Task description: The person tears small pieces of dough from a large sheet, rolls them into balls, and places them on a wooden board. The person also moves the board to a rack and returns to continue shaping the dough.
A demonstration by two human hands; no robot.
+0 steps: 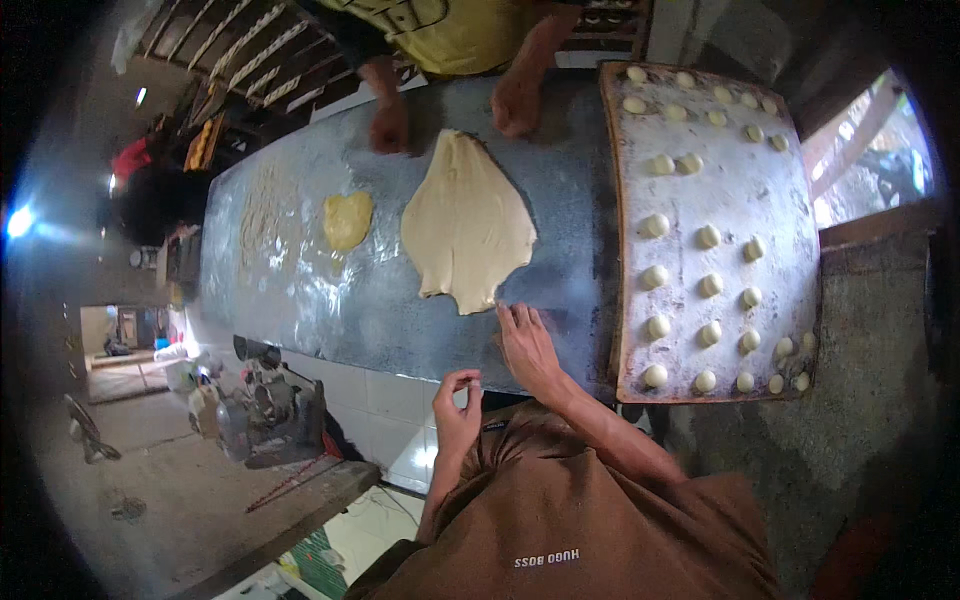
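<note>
A wide, flattened sheet of pale dough (465,225) lies on the dark table (575,220), pointed at its far end and ragged along its near edge. My right hand (528,348) reaches over the table's near side, fingers stretched out, fingertips right by the sheet's near right corner; whether they touch it I cannot tell. Closer to my body, at the table's front edge, my left hand (457,415) hovers with bent fingers and the thumb apart, nothing visible in it. Left of the sheet sits a yellow, soft-looking lump (347,221).
A worn tray (685,205) with several small dough balls covers the right end. Across the table a person in a yellow shirt (440,35) rests both hands (515,105) near the far edge. Smeared residue (265,215) marks the left side. A machine (275,405) stands lower left.
</note>
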